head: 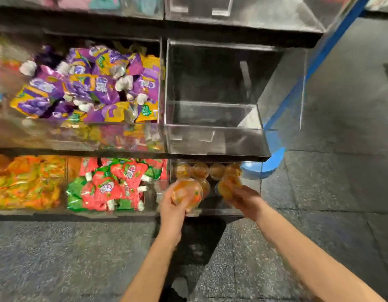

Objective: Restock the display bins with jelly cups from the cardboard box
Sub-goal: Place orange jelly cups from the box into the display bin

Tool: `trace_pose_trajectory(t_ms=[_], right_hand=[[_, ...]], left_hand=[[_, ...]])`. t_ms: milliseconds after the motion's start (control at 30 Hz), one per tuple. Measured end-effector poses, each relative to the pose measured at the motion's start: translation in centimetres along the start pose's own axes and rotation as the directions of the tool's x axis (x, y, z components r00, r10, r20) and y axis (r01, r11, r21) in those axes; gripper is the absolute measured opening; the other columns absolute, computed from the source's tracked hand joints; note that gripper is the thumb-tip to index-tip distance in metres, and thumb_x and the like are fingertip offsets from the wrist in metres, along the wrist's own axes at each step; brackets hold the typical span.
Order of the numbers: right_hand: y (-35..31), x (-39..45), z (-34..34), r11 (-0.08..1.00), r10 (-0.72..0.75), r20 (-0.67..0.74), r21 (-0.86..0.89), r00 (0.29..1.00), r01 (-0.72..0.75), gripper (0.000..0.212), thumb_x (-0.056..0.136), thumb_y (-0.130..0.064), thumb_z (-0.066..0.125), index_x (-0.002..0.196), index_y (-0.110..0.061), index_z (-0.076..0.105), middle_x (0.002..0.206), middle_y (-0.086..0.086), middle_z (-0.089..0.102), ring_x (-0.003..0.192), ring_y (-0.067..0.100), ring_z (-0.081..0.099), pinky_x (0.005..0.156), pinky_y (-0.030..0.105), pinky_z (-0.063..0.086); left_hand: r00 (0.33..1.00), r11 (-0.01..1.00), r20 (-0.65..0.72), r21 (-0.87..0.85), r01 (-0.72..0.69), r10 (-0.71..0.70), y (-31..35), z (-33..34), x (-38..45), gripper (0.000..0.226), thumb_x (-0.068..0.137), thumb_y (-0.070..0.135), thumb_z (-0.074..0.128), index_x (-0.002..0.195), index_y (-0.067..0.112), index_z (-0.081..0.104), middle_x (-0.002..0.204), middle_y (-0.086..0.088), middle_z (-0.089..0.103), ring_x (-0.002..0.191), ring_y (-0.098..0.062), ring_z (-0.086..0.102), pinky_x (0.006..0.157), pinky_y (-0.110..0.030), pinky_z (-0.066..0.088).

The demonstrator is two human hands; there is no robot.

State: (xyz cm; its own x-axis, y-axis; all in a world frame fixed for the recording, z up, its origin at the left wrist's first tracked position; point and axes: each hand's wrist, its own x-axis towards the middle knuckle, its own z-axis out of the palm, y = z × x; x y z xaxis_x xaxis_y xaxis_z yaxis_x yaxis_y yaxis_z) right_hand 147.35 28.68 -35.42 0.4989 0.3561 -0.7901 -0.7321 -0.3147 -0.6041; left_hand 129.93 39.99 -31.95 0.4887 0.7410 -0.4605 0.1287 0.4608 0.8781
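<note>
My left hand grips a clear orange jelly cup at the front left of the lowest right display bin. My right hand holds another orange jelly cup over the same bin's right side. Several more jelly cups lie at the back of that bin, partly hidden under the shelf above. The cardboard box is not in view.
Directly above stands a clear bin with nothing in it. To the left are bins of purple and yellow packets, red and green packets and orange packets. A blue shelf post rises on the right; grey speckled floor lies below.
</note>
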Motion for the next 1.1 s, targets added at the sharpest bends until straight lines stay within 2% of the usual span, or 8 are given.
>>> trace_pose_trajectory(t_ms=[100, 233, 333, 533, 667, 833, 1000, 1100], right_hand=[[1.9, 4.2, -0.9, 0.991, -0.065, 0.047, -0.113, 0.997, 0.07, 0.023, 0.086, -0.014, 0.067, 0.1, 0.004, 0.069, 0.108, 0.024, 0.068, 0.101, 0.036, 0.065, 0.103, 0.047, 0.044], [3.4, 8.9, -1.1, 0.991, -0.036, 0.006, -0.132, 0.999, 0.037, 0.008, 0.088, -0.001, 0.061, 0.081, 0.001, 0.063, 0.06, 0.007, 0.065, 0.064, 0.024, 0.06, 0.091, 0.045, 0.05], [3.5, 12.0, -0.6, 0.975, -0.03, 0.012, -0.22, 0.999, 0.032, 0.028, 0.083, 0.002, 0.067, 0.109, 0.003, 0.058, 0.087, 0.015, 0.064, 0.09, 0.037, 0.062, 0.103, 0.052, 0.041], [4.2, 14.6, -0.8, 0.956, -0.043, 0.251, -0.27, 0.967, 0.113, 0.026, 0.07, -0.019, 0.083, 0.091, -0.009, 0.07, 0.073, 0.008, 0.057, 0.063, 0.02, 0.056, 0.05, 0.028, 0.049], [4.0, 15.3, 0.2, 0.935, -0.053, 0.027, -0.349, 0.998, 0.06, 0.031, 0.09, 0.001, 0.059, 0.121, 0.003, 0.055, 0.081, 0.014, 0.06, 0.062, 0.025, 0.061, 0.033, 0.029, 0.049], [3.5, 13.6, 0.3, 0.914, -0.013, -0.008, -0.405, 1.0, 0.009, 0.009, 0.089, -0.001, 0.062, 0.088, 0.0, 0.053, 0.075, 0.012, 0.06, 0.061, 0.024, 0.059, 0.029, 0.027, 0.046], [3.4, 12.9, 0.2, 0.911, -0.024, 0.003, -0.413, 1.0, 0.023, 0.014, 0.085, -0.008, 0.069, 0.087, -0.001, 0.057, 0.061, 0.008, 0.061, 0.038, 0.014, 0.057, 0.036, 0.024, 0.048], [3.8, 11.5, -0.1, 0.864, -0.147, -0.006, -0.487, 0.989, 0.126, 0.023, 0.085, -0.017, 0.069, 0.073, -0.007, 0.052, 0.063, 0.007, 0.053, 0.044, 0.014, 0.053, 0.048, 0.024, 0.049]], left_hand=[[0.999, 0.997, 0.011, -0.064, -0.042, 0.043, -4.2, 1.1, 3.9, 0.042, 0.083, 0.003, 0.068, 0.123, 0.005, 0.056, 0.117, -0.016, 0.066, 0.102, -0.02, 0.065, 0.088, -0.03, 0.054], [0.993, 0.989, 0.037, -0.107, -0.103, 0.108, -9.0, 2.5, 8.3, 0.033, 0.081, 0.006, 0.072, 0.111, 0.001, 0.059, 0.11, -0.02, 0.065, 0.102, -0.037, 0.062, 0.083, -0.047, 0.055], [0.983, 0.985, 0.088, -0.075, -0.153, 0.16, -9.9, 3.5, 10.0, 0.043, 0.065, 0.019, 0.079, 0.104, 0.013, 0.064, 0.101, -0.013, 0.068, 0.09, -0.027, 0.067, 0.069, -0.039, 0.059], [0.985, 0.988, 0.079, -0.046, -0.149, 0.152, -11.1, 3.7, 12.8, 0.051, 0.073, 0.021, 0.078, 0.12, 0.009, 0.059, 0.11, -0.014, 0.068, 0.101, -0.031, 0.066, 0.086, -0.05, 0.055], [0.992, 0.98, 0.061, -0.177, -0.094, 0.106, -10.8, 3.4, 12.7, 0.038, 0.085, 0.004, 0.066, 0.122, 0.011, 0.057, 0.109, -0.011, 0.068, 0.092, -0.022, 0.066, 0.069, -0.031, 0.055], [0.998, 0.983, 0.039, -0.175, -0.049, 0.056, -9.5, 2.7, 13.3, 0.042, 0.085, 0.007, 0.068, 0.124, 0.016, 0.058, 0.113, -0.013, 0.067, 0.074, -0.018, 0.061, 0.043, -0.021, 0.048], [0.999, 0.973, 0.043, -0.233, -0.004, 0.015, -8.3, 2.9, 12.8, 0.042, 0.085, 0.006, 0.068, 0.125, 0.013, 0.058, 0.102, -0.012, 0.066, 0.043, -0.008, 0.058, 0.035, -0.016, 0.043], [0.998, 0.977, 0.055, -0.212, -0.004, 0.016, -7.6, 3.8, 12.2, 0.046, 0.082, 0.006, 0.07, 0.126, 0.013, 0.057, 0.112, -0.012, 0.065, 0.069, -0.016, 0.067, 0.037, -0.017, 0.044]])
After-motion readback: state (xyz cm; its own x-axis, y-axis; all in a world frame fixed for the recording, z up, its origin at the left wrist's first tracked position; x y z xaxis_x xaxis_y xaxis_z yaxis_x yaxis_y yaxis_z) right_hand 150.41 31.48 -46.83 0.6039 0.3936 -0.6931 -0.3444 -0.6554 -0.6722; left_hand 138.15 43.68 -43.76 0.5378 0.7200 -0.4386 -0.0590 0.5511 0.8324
